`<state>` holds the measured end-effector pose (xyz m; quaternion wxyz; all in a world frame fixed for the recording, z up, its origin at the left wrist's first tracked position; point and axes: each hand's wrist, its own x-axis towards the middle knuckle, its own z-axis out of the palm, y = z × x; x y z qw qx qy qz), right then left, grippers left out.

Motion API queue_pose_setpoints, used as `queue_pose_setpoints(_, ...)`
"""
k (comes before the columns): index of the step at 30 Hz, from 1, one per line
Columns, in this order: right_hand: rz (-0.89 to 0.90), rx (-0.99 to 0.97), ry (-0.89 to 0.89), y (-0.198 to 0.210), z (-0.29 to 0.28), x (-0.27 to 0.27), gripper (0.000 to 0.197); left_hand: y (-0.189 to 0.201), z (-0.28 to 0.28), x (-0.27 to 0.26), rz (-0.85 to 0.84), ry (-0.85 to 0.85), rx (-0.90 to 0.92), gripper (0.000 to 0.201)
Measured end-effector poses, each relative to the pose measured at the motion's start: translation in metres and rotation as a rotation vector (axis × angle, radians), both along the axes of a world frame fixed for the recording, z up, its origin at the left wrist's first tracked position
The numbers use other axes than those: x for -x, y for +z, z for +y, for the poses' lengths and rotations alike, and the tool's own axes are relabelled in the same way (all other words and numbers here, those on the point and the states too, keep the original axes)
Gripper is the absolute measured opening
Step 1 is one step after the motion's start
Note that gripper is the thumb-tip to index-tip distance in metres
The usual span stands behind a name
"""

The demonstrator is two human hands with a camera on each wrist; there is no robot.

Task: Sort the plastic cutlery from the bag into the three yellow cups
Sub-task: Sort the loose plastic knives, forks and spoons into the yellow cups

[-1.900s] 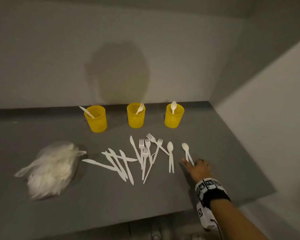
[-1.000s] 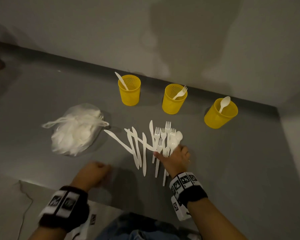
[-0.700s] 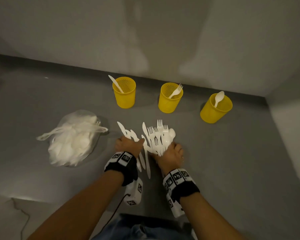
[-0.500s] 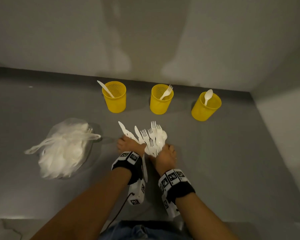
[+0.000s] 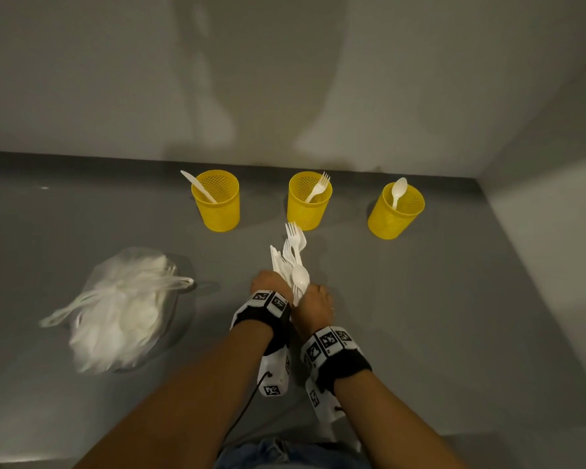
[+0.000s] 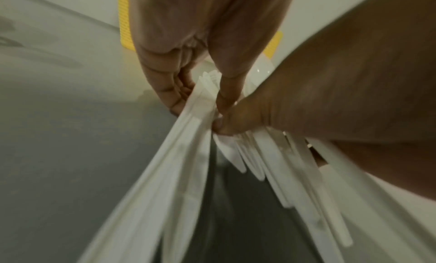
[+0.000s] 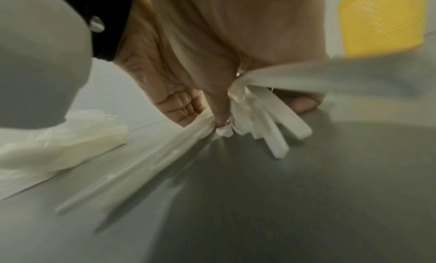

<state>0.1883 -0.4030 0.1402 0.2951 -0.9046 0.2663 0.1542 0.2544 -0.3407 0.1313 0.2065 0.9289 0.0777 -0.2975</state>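
Observation:
Both hands press together around one bundle of white plastic cutlery [image 5: 293, 262] in front of the middle cup. My left hand [image 5: 268, 282] grips the bundle [image 6: 200, 106] from the left, and my right hand [image 5: 315, 299] grips the bundle [image 7: 257, 116] from the right. Fork tines and a spoon bowl stick out above the hands. Three yellow mesh cups stand along the back: the left cup [image 5: 217, 201] holds a knife, the middle cup [image 5: 307, 204] a fork, the right cup [image 5: 394, 211] a spoon.
A clear plastic bag [image 5: 122, 306] with more white cutlery lies on the grey table [image 5: 454, 316] to the left of the hands. Walls close the table in at the back and on the right.
The cutlery that lay spread on the table has been swept together by both hands into one bundle. The left hand came in from the near left and closed on it.

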Motion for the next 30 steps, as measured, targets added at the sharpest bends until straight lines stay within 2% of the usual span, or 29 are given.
queue_pose_setpoints(5, 0.07, -0.033, -0.027, 0.007, -0.001, -0.01, 0.048, 0.005, -0.001, -0.002, 0.01, -0.212, -0.084, 0.043)
queue_pose_setpoints(8, 0.075, -0.066, -0.034, 0.008, -0.004, -0.012, 0.043, 0.004, -0.004, -0.001, -0.024, -0.247, -0.131, 0.041)
queue_pose_setpoints(10, 0.046, -0.105, -0.038, 0.007, -0.005, -0.012, 0.037, 0.0, -0.008, -0.002, 0.027, -0.194, -0.101, 0.043)
queue_pose_setpoints(13, -0.012, -0.177, -0.054, 0.006, -0.008, -0.009, 0.039, -0.003, -0.01, 0.002, 0.07, -0.051, -0.06, 0.068)
queue_pose_setpoints(16, -0.085, -0.244, -0.159, 0.01, -0.017, -0.004, 0.042, -0.008, -0.008, 0.007, -0.009, -0.029, -0.07, 0.047)
queue_pose_setpoints(18, -0.117, -0.295, -0.219, 0.011, -0.024, 0.001, 0.035, -0.008, -0.002, 0.012, -0.053, -0.037, -0.066, 0.044)
queue_pose_setpoints(22, -0.17, -0.277, -0.144, 0.011, -0.038, 0.006, 0.03, -0.015, 0.011, 0.017, -0.158, -0.083, 0.003, 0.04)
queue_pose_setpoints(25, -0.302, -0.355, -0.138, 0.02, -0.05, 0.011, 0.033, -0.02, 0.026, 0.019, -0.223, -0.175, 0.005, 0.032)
queue_pose_setpoints(30, -0.424, -0.463, -0.101, 0.029, -0.062, 0.016, 0.034, -0.011, 0.041, 0.014, -0.248, -0.128, 0.149, 0.029)
